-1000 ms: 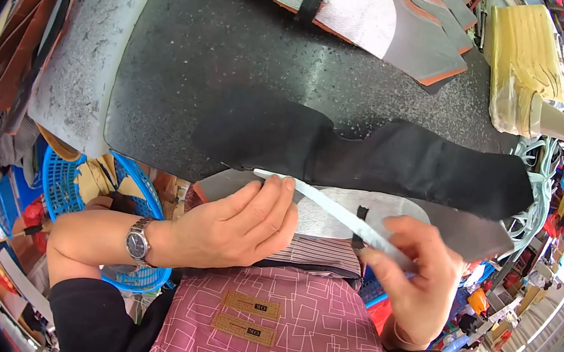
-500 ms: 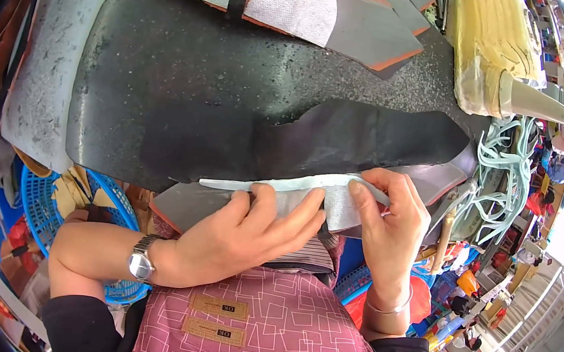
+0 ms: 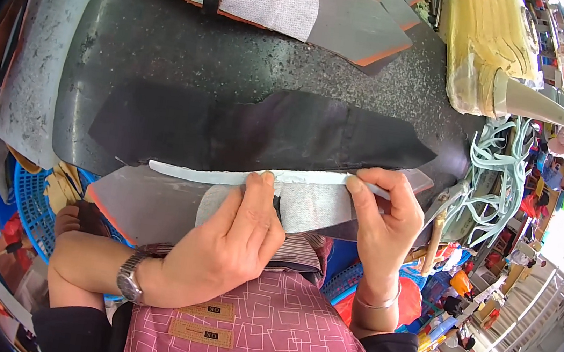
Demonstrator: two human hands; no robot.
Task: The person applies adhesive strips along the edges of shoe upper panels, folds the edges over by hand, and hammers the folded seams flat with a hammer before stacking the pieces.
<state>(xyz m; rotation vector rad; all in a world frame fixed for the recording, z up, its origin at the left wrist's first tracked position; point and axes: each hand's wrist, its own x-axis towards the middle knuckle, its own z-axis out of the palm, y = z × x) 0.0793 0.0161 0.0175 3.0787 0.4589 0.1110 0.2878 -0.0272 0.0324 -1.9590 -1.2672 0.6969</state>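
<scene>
A narrow pale blue strip [image 3: 208,176] lies along the near edge of a black, shaped leather-like piece [image 3: 266,132]. My left hand [image 3: 225,236] has its fingers drawn together, with the tips on the strip near its middle. At the strip's right part, my right hand [image 3: 389,224] pinches it between thumb and bent fingers. Below the strip is the grey underside [image 3: 141,201] of the piece, edged in orange, with a whitish woven patch [image 3: 317,205] on it. My left hand covers part of this patch.
The work rests on a dark, speckled curved surface [image 3: 206,47]. Similar grey pieces [image 3: 356,27] are stacked at its far side. To the right are a yellow plastic-wrapped bundle [image 3: 485,39], a tangle of pale blue strips [image 3: 498,160] and a wooden-handled tool [image 3: 434,240]. A blue basket [image 3: 26,197] stands lower left.
The black piece and strip have shifted left, baring more of the grey underside. My left hand's fingers, spread before, are now gathered on the strip; my right hand still pinches it.
</scene>
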